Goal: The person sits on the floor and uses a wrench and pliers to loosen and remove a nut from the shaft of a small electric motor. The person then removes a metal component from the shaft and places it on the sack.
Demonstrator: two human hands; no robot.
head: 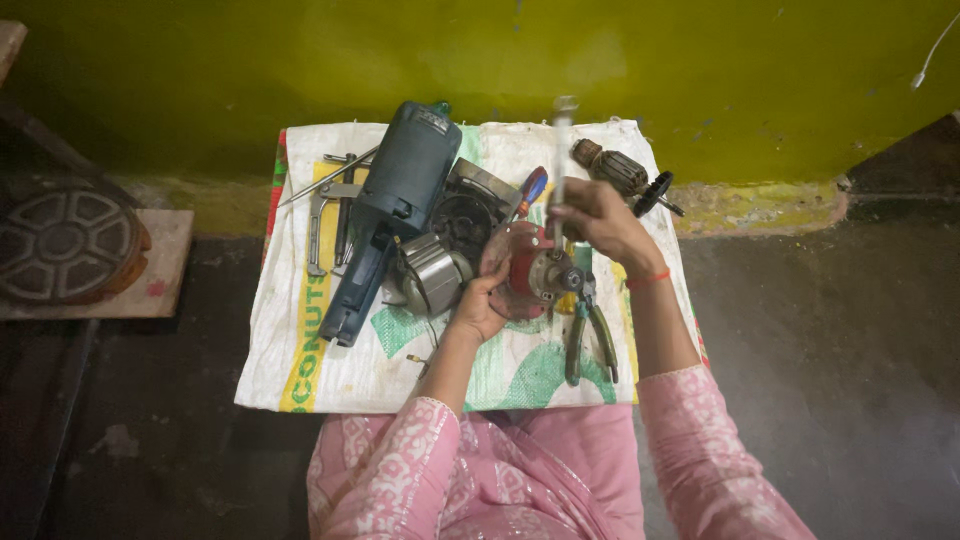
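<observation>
Red gear housing point(520, 268), round and flanged, sits just above the white printed sack point(300, 350) spread on the floor, near its middle. Your left hand point(478, 305) cups its lower left rim, fingers curled shut around the edge; this looks like a brace so the part cannot turn. Your right hand point(598, 222) is closed around a slim tool point(562, 150) held upright, its tip going down into the metal hub at the housing's centre. The upper end is blurred, so whether it is a screwdriver or a punch cannot be told.

Surroundings on the sack:
- dark blue motor body point(395, 215), lying diagonally, touching the housing's left neighbours
- silver stator point(435, 275), just beside your left hand
- black round cover point(465, 215) behind the housing
- red and blue handled screwdriver point(530, 192) behind the housing
- armature point(620, 172) with its fan, near your right hand
- green-handled pliers point(590, 335), directly under your right wrist
- metal puller point(330, 215) at far left

Stator and pliers crowd the housing on both sides. A round reel point(65, 240) lies well apart, off the sack.
</observation>
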